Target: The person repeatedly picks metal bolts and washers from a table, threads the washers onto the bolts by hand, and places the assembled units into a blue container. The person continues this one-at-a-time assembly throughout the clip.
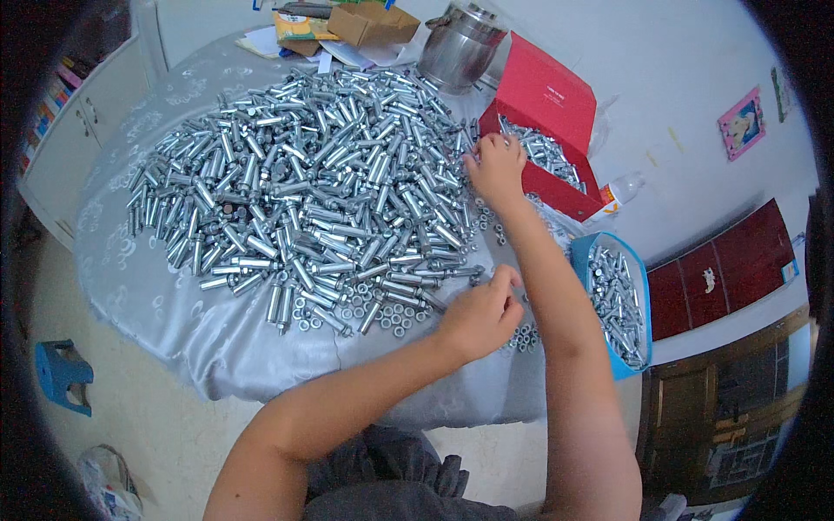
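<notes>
A big heap of silver sleeve anchor bolts [313, 174] covers much of the cloth-covered round table. At the heap's right side, by the near left edge of a red box [569, 195], is my right hand [499, 169]. Its fingers bend downward with the thumb apart, and I make out nothing held. Lower down, my left hand [482, 319] hovers near the heap's right front corner. The fingers are curled together; what they hold, if anything, is hidden. Loose hex nuts [395, 317] lie along the heap's front edge. Smaller metal parts [547, 156] fill the red box.
A blue-rimmed container [645, 300] of metal parts stands to the right of my right forearm. At the back are a steel pot [460, 48], an open cardboard box [373, 24] and papers. A blue stool [65, 375] is on the floor at the left.
</notes>
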